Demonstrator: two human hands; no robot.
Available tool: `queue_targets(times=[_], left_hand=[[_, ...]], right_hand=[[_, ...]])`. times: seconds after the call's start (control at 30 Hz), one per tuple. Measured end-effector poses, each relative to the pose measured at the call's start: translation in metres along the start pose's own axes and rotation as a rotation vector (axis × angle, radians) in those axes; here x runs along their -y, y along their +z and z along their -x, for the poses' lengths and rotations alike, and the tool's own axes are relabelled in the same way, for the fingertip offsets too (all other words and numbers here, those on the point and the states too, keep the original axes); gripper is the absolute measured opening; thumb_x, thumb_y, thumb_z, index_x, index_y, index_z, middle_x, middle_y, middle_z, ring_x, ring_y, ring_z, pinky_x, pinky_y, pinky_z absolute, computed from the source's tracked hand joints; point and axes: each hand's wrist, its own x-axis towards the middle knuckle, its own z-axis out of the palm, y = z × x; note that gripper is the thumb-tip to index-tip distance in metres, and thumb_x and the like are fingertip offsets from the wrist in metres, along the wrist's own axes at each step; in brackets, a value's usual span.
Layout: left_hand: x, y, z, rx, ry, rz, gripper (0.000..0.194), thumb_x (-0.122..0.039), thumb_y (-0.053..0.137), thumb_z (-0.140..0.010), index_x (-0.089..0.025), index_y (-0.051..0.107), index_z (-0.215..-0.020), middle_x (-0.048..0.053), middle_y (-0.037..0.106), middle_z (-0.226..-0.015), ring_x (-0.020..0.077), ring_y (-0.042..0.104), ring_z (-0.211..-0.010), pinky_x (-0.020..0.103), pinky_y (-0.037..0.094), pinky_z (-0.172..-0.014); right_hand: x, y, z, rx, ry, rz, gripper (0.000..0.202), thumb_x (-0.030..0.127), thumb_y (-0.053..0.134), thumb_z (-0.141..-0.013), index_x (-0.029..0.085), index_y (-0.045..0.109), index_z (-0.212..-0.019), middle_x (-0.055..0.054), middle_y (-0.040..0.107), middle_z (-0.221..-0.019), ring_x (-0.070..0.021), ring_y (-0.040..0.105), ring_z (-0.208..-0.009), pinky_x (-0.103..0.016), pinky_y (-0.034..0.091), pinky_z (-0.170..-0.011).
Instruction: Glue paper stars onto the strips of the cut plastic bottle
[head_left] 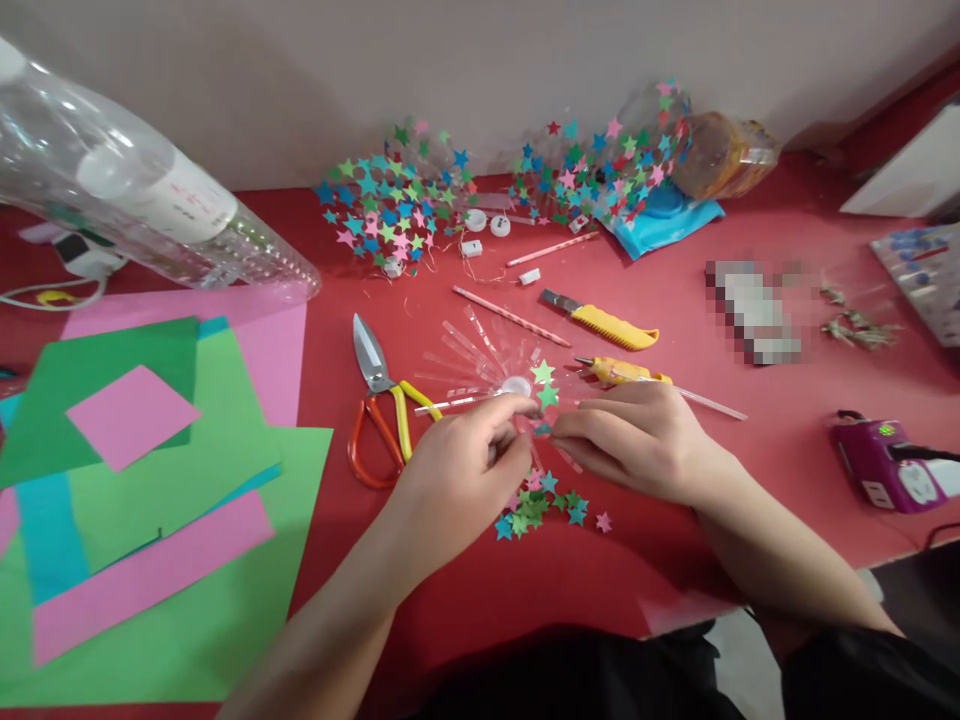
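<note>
A clear plastic bottle piece cut into many thin strips (516,386) lies splayed on the red table. Two green paper stars (546,384) sit along one of its strips. My left hand (469,465) has its fingers curled in a pinch at that strip. On the other side, my right hand (641,440) pinches with its fingertips at a teal star (541,429) between the hands. The exact contact is partly hidden by the fingers. Just below lies a loose pile of small green, blue and pink paper stars (534,508).
Scissors (379,400), a yellow cutter knife (600,320) and a yellow glue gun (622,371) surround the work. Star-covered clear pieces (386,205) stand behind. Coloured paper sheets (225,580) and a large plastic bottle (165,190) are left; a purple power adapter (889,465) is right.
</note>
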Motion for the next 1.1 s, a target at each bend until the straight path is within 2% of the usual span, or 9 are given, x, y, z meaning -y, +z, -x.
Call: queue_targets(times=[0.27,0.4,0.7,1.0,1.1], left_hand=[[0.001,0.001,-0.001,-0.032,0.033,-0.032,0.024,-0.021,0.051,-0.088,-0.021,0.066,-0.107,-0.004,0.059,-0.058,0.0107,0.052,-0.050,0.023,0.040,-0.051],[0.000,0.000,-0.003,-0.061,0.033,-0.048,0.021,-0.021,0.051,-0.088,-0.020,0.065,-0.104,-0.005,0.057,-0.056,0.0104,0.051,-0.050,0.022,0.040,-0.050],[-0.001,-0.002,-0.001,-0.039,-0.019,0.005,0.012,-0.021,0.051,-0.089,-0.021,0.060,-0.097,-0.005,0.061,-0.064,0.0085,0.056,-0.056,0.020,0.041,-0.054],[-0.003,0.000,0.001,-0.031,0.029,-0.045,0.013,-0.016,0.051,-0.086,-0.023,0.059,-0.094,-0.008,0.052,-0.061,0.0063,0.047,-0.052,0.019,0.038,-0.052],[-0.003,0.000,0.001,-0.032,0.035,-0.043,0.015,-0.014,0.052,-0.084,-0.023,0.059,-0.094,-0.008,0.052,-0.063,0.0058,0.047,-0.052,0.019,0.038,-0.052]], right_hand=[[-0.003,0.005,0.004,-0.003,-0.014,-0.029,0.003,0.016,0.056,-0.092,0.017,0.059,-0.091,0.002,0.060,-0.062,-0.0107,0.050,-0.052,-0.029,0.037,-0.052],[-0.003,0.007,0.006,-0.004,-0.031,-0.024,0.005,0.014,0.058,-0.090,0.017,0.057,-0.095,0.003,0.057,-0.063,-0.0105,0.048,-0.052,-0.029,0.036,-0.052],[-0.004,0.010,0.006,-0.036,-0.031,-0.045,0.006,0.014,0.060,-0.089,0.017,0.057,-0.093,0.003,0.059,-0.064,-0.0101,0.048,-0.053,-0.027,0.036,-0.052],[-0.004,0.010,0.005,-0.045,-0.022,-0.073,0.007,0.013,0.062,-0.087,0.016,0.059,-0.093,0.002,0.059,-0.063,-0.0101,0.046,-0.052,-0.027,0.036,-0.051],[-0.003,0.010,0.005,-0.055,-0.019,-0.084,0.009,0.013,0.063,-0.087,0.015,0.059,-0.094,0.002,0.059,-0.063,-0.0100,0.045,-0.052,-0.027,0.036,-0.051]])
